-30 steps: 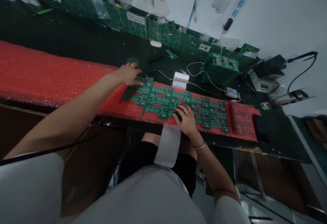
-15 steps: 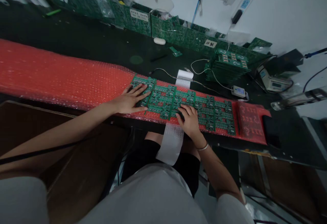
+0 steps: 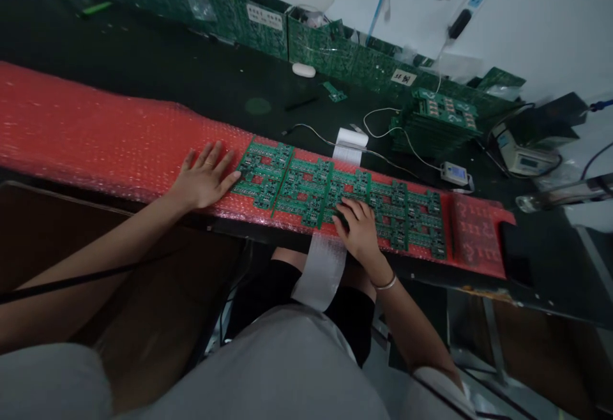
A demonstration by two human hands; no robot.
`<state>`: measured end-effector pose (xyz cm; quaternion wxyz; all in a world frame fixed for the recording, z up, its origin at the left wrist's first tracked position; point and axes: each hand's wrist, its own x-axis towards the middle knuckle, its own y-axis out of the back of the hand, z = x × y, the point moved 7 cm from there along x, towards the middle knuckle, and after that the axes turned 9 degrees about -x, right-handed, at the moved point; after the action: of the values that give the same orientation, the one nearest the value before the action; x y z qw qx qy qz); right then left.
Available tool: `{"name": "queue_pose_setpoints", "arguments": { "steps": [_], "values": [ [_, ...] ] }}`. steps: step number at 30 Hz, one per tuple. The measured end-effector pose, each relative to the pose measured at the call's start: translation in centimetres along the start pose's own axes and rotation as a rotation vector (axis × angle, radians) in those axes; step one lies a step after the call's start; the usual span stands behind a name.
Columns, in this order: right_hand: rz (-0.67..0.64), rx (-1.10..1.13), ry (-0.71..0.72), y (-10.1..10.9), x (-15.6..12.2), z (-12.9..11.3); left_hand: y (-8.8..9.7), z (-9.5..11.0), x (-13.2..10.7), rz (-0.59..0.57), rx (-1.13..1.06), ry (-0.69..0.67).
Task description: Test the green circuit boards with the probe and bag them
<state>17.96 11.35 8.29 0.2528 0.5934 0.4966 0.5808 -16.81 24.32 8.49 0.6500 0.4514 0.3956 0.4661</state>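
Observation:
A row of green circuit board panels (image 3: 311, 187) lies on a long strip of red bubble wrap (image 3: 110, 133) along the front of the dark bench. My left hand (image 3: 204, 177) rests flat on the bubble wrap, fingers spread, its fingertips at the left edge of the leftmost panel. My right hand (image 3: 359, 228) lies on the middle panels with fingers slightly bent, over a small dark thing I cannot make out. A white paper strip (image 3: 320, 267) passes under the boards and hangs over the bench edge toward my lap.
Green boards stand in boxes (image 3: 325, 50) along the back wall. A stack of boards (image 3: 435, 120), a small white meter (image 3: 454, 174) with cable, and a scale-like device (image 3: 522, 158) sit at the right. A white oval object (image 3: 304, 70) lies further back. A folded red wrap end (image 3: 476, 235) lies right.
My left hand came back from the far side of the bench, pressed on the leftmost panel, then slid left onto the bubble wrap. My right hand stayed on the boards.

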Motion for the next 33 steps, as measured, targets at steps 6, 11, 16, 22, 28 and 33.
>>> {"name": "queue_pose_setpoints", "arguments": {
  "steps": [6, 11, 16, 22, 28, 33],
  "values": [
    [-0.067, 0.0, 0.021, 0.4, 0.2, -0.2, 0.0, -0.4, -0.9, 0.033, 0.016, 0.0],
    [0.054, 0.105, -0.02, 3.5, 1.8, 1.7, 3.2, -1.9, 1.3, -0.002, -0.078, 0.139],
    [0.101, 0.195, -0.08, 4.9, 4.5, 2.6, 6.1, 3.9, 10.8, 0.145, -0.172, -0.057],
    [0.006, 0.318, -0.004, 4.3, 5.5, -0.6, -0.1, 8.7, 20.8, -0.152, 0.015, -0.008],
    [-0.126, 0.714, -0.277, 3.3, 9.3, 2.1, 3.6, 14.4, 16.6, 0.098, -0.35, -0.182],
    [-0.059, 1.01, -0.312, 2.2, 14.1, 3.0, 6.5, 23.6, 6.9, 0.055, -0.598, -0.627]
  ]
}}
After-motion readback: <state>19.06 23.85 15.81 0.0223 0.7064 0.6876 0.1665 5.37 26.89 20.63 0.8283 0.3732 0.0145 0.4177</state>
